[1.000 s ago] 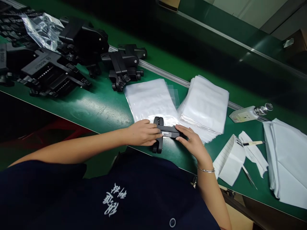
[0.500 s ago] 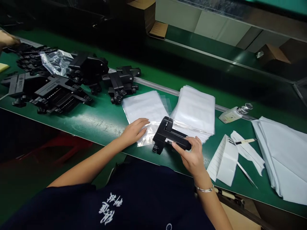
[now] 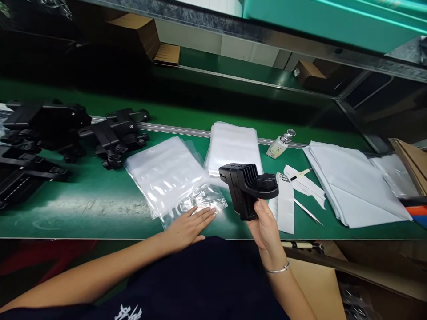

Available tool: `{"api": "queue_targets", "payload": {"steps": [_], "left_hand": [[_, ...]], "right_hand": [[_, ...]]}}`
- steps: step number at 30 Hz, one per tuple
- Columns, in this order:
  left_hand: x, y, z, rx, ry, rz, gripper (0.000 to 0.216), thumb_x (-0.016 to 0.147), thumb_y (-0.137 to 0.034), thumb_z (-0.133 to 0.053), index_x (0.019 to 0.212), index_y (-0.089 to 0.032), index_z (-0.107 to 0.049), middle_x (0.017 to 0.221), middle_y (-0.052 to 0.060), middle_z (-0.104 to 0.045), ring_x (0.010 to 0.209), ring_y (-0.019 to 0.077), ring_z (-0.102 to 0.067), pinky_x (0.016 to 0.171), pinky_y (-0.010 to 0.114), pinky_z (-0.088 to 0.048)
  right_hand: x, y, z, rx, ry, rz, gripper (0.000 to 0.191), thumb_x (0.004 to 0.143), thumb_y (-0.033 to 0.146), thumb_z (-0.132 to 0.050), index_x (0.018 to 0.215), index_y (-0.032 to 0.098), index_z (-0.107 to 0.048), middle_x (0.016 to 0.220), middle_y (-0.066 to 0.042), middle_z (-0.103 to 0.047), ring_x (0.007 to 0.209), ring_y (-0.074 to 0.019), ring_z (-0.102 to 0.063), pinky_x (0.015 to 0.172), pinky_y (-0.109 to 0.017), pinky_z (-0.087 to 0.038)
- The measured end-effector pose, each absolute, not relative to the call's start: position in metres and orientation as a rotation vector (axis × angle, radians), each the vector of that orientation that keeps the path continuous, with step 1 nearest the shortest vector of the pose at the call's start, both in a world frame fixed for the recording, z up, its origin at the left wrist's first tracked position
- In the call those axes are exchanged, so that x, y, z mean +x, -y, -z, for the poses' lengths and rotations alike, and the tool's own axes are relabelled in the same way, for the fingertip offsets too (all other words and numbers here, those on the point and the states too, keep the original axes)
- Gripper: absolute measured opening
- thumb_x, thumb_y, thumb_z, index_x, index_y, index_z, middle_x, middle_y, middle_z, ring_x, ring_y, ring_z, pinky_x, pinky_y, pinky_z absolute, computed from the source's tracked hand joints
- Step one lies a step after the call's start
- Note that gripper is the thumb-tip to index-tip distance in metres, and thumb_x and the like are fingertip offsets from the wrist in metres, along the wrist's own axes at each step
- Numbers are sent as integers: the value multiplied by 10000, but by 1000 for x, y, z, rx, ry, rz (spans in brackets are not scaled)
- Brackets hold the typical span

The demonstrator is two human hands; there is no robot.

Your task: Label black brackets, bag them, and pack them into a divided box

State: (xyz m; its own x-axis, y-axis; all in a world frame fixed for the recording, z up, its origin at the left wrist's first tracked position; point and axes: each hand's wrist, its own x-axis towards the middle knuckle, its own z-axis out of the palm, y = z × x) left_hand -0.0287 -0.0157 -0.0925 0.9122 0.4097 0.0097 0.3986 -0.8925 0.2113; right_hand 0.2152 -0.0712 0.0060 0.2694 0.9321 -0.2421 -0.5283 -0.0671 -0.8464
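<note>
My right hand (image 3: 267,229) grips a black plastic bracket (image 3: 242,189), raised above the bench front; ribs and a round knob show on its upper end. The fingers behind it are partly hidden. My left hand (image 3: 191,224) lies flat with fingers stretched out on a clear plastic bag (image 3: 213,198) near the bench edge. This bag overlaps a spread of clear bags (image 3: 163,164) to the left. Just behind the bracket is a thicker stack of plastic bags (image 3: 233,142).
More black brackets (image 3: 113,133) are piled at left. To the right are a small pump bottle (image 3: 278,146), label paper (image 3: 285,209), a pen (image 3: 300,174), tweezers (image 3: 308,212) and folded white sheets (image 3: 356,186). A metal shelf edge (image 3: 300,44) crosses overhead.
My right hand has lifted and turned the bracket, so its ribbed end shows. My left hand has flattened onto the bag. The view has swung right.
</note>
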Motion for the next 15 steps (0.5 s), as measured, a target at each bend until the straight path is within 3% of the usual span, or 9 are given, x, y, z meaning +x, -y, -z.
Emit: {"api": "queue_targets", "payload": {"steps": [7, 11, 15], "left_hand": [[-17, -9, 85, 2796, -872, 19, 656, 992, -522, -350, 1529, -148, -301, 1575, 160, -325, 1435, 308, -357, 1162, 487, -243], [-15, 2, 85, 2821, -703, -17, 641, 995, -525, -343, 1541, -198, -270, 1551, 112, -395, 1423, 262, -383, 1172, 453, -239], [-20, -6, 80, 2800, -921, -162, 608, 998, -528, -327, 1485, -169, -379, 1501, 143, -461, 1385, 279, -425, 1145, 468, -293]], "right_hand": [[212, 78, -17, -1101, 473, -1306, 474, 787, 455, -756, 1219, 278, -673, 1342, -62, -628, 1234, -287, -587, 1030, -511, -492], [210, 80, -23, -1088, 523, -1320, 457, 821, 438, -730, 1245, 283, -659, 1351, -60, -621, 1264, -284, -566, 1059, -500, -473], [208, 83, -23, -1075, 542, -1316, 424, 845, 433, -706, 1245, 302, -658, 1366, -43, -611, 1275, -272, -557, 1077, -489, -459]]}}
